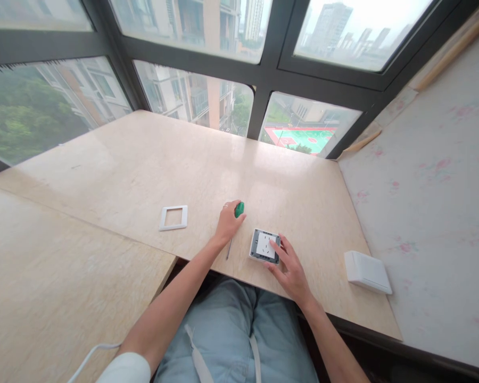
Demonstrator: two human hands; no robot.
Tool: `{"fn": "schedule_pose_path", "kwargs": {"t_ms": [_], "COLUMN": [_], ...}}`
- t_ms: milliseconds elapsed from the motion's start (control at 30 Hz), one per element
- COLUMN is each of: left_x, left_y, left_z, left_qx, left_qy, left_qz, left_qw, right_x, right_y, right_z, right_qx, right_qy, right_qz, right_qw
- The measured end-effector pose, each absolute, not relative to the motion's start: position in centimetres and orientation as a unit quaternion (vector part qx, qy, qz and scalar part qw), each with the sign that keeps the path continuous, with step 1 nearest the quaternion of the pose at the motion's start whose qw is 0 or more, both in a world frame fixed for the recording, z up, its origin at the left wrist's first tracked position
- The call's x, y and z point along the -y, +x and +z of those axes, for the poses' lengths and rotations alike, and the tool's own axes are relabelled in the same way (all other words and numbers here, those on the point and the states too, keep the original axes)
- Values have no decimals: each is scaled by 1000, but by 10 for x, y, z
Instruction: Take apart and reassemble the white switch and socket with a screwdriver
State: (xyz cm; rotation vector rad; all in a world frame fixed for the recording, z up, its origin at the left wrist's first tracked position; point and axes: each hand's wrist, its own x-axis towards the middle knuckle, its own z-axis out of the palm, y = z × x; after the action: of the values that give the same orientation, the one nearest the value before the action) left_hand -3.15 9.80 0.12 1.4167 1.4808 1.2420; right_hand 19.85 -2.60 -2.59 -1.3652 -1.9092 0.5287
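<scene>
A screwdriver with a green handle (240, 209) lies under my left hand (229, 219), its thin metal shaft pointing back toward me. The fingers of that hand are closed round the handle. To the right, a wall socket (265, 245) with a white face and grey frame sits in a white box on the sill. My right hand (289, 266) grips its right side, with the thumb at the near edge and fingers on the face and far corner. A white square cover frame (173, 218) lies flat to the left of my hands.
A white box-like device (368, 272) rests at the right, beside the flowered wall (435, 213). Dark-framed windows (259, 80) bound the far side of the stone-look sill (115, 165). A white cable (91, 354) runs by my left arm.
</scene>
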Motion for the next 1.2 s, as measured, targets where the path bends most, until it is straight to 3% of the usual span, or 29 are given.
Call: {"fn": "schedule_pose_path", "kwargs": {"t_ms": [267, 633, 1067, 1200], "left_x": [-101, -110, -46, -22], "left_y": [-28, -44, -88, -81], "left_z": [-7, -14, -24, -20], "left_qx": [-562, -560, -557, -546], "left_qy": [627, 652, 638, 643], "left_qz": [459, 446, 487, 508], "left_qw": [282, 250, 214, 173], "right_x": [25, 25, 23, 2], "right_y": [200, 201, 208, 195], "right_z": [-29, -30, -21, 8], "right_qx": [741, 738, 694, 701], "right_qy": [-528, -527, -540, -545], "right_qz": [197, 205, 298, 244], "right_qw": [365, 369, 372, 390]}}
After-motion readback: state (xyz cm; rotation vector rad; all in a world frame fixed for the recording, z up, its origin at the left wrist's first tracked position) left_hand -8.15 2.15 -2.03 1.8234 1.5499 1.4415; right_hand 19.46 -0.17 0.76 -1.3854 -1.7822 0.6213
